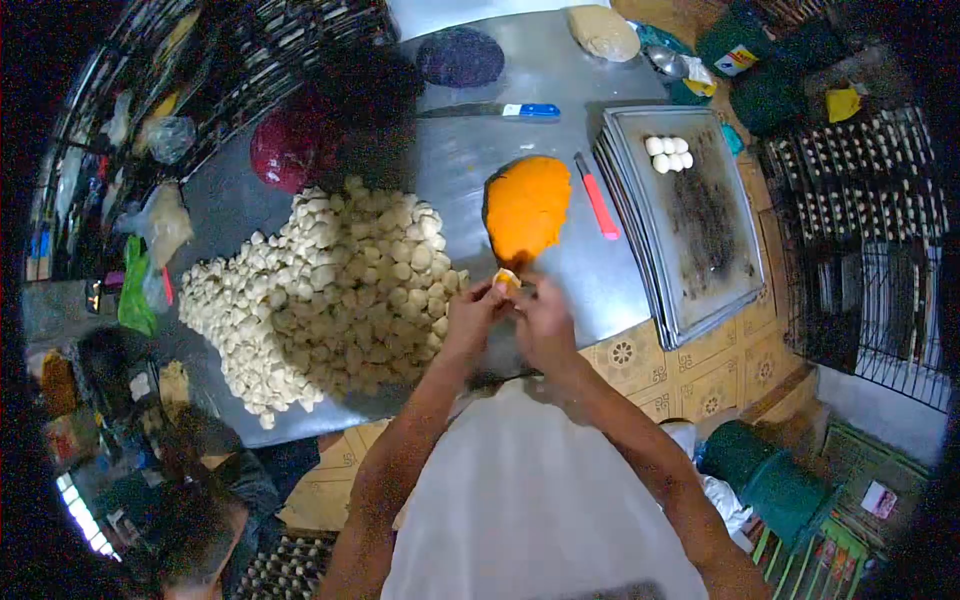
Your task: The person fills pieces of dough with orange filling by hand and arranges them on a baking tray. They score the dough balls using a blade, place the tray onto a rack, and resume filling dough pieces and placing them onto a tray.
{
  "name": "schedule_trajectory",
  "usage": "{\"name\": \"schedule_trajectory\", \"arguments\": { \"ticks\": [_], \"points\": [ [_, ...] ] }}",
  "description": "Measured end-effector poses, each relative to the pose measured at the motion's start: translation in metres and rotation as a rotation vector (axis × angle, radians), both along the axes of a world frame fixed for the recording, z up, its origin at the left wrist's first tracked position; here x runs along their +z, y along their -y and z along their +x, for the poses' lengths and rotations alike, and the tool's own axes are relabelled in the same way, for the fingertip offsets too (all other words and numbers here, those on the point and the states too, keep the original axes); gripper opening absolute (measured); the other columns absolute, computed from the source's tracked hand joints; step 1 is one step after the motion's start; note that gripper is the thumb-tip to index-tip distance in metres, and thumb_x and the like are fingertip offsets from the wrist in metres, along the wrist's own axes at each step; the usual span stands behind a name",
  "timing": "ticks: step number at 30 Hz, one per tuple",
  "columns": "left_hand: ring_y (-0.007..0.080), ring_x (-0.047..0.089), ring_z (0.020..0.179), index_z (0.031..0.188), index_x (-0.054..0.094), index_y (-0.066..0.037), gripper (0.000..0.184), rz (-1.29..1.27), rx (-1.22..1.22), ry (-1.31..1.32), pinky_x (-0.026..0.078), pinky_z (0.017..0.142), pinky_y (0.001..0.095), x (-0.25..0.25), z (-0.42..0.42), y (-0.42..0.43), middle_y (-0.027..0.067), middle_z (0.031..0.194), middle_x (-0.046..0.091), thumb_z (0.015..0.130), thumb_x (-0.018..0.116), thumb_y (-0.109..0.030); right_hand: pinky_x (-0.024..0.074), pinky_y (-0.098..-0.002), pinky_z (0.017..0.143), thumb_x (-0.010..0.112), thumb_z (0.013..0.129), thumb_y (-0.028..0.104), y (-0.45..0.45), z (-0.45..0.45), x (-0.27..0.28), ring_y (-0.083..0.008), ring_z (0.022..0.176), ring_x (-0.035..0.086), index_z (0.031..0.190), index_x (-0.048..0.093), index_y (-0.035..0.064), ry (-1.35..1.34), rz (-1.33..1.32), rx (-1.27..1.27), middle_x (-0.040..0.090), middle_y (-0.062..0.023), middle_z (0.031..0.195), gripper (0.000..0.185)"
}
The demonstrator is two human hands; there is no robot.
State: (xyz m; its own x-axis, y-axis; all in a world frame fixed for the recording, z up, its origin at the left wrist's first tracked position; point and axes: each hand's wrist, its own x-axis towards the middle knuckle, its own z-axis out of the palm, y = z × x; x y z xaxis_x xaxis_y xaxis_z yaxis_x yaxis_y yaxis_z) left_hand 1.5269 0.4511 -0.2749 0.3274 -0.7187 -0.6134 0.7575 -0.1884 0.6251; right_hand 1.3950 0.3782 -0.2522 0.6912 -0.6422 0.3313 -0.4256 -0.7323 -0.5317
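Note:
A small piece of pale dough [507,278] with orange filling in it sits between my two hands, near the table's front edge. My left hand [480,308] has its fingers closed on the dough piece. Close beside it, my right hand [543,316] is blurred, its fingertips at the piece's right side; how they grip is unclear. Just beyond my hands lies a mound of orange filling [528,208]. To the left spreads a large heap of small pale dough pieces [340,295], partly in shadow.
Right of the mound lies a red-handled tool [597,200]; stacked trays [690,220] hold several white balls [668,154]. A blue-handled knife [530,110], purple mass [460,57], dark red mass [285,150] and pale dough [603,33] lie farther back. Another person [205,530] is at lower left.

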Motion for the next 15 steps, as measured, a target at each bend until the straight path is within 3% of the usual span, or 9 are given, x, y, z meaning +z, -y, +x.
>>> {"name": "schedule_trajectory", "arguments": {
  "ticks": [1, 4, 8, 12, 15],
  "points": [
    [0.0142, 0.067, 0.091, 0.114, 0.068, 0.006, 0.032, -0.002, -0.004, -0.001, 0.054, 0.083, 0.028, -0.002, 0.003, -0.001, 0.0078, 0.102, 0.071, 0.097, 0.068, -0.022, 0.0534, -0.0317, 0.073, 0.064, 0.093, 0.005, 0.001, 0.001, -0.002, -0.0157, 0.081, 0.063, 0.124, 0.065, 0.001, -0.001, -0.002, -0.004, 0.066, -0.0126, 0.111, 0.032],
    [0.0132, 0.065, 0.096, 0.121, 0.066, 0.004, 0.037, -0.064, -0.187, 0.093, 0.053, 0.085, 0.0277, -0.005, 0.006, -0.004, 0.0064, 0.112, 0.07, 0.097, 0.069, -0.024, 0.0529, -0.036, 0.087, 0.066, 0.089, 0.007, 0.014, -0.006, -0.005, -0.0317, 0.105, 0.064, 0.12, 0.07, 0.0044, 0.327, 1.017, -0.315, 0.064, -0.0213, 0.116, 0.032],
    [0.0119, 0.065, 0.085, 0.118, 0.069, 0.002, 0.03, -0.157, -0.384, 0.314, 0.054, 0.078, 0.028, -0.005, 0.003, 0.001, 0.004, 0.097, 0.071, 0.096, 0.069, -0.018, 0.0533, -0.0366, 0.085, 0.068, 0.088, 0.009, 0.036, -0.013, -0.003, -0.0291, 0.1, 0.066, 0.115, 0.073, 0.0037, 0.001, 0.864, -0.071, 0.066, -0.018, 0.101, 0.027],
    [0.0105, 0.065, 0.082, 0.119, 0.07, 0.002, 0.03, 0.04, -0.287, 0.314, 0.054, 0.074, 0.0278, -0.007, -0.003, 0.008, 0.0033, 0.095, 0.071, 0.096, 0.068, -0.018, 0.0532, -0.0372, 0.082, 0.068, 0.088, 0.01, 0.051, -0.016, 0.012, -0.0291, 0.094, 0.067, 0.112, 0.074, 0.0044, -0.119, 0.866, 0.049, 0.067, -0.0166, 0.093, 0.025],
    [0.0098, 0.064, 0.085, 0.124, 0.068, -0.002, 0.034, 0.054, -0.308, 0.474, 0.052, 0.075, 0.0257, -0.021, -0.02, 0.019, 0.0023, 0.1, 0.072, 0.097, 0.069, -0.022, 0.0529, -0.0386, 0.08, 0.07, 0.087, 0.011, 0.058, -0.015, -0.012, -0.0303, 0.092, 0.066, 0.113, 0.074, 0.0061, 0.06, 1.017, -0.093, 0.066, -0.0168, 0.094, 0.027]
  ]
}}
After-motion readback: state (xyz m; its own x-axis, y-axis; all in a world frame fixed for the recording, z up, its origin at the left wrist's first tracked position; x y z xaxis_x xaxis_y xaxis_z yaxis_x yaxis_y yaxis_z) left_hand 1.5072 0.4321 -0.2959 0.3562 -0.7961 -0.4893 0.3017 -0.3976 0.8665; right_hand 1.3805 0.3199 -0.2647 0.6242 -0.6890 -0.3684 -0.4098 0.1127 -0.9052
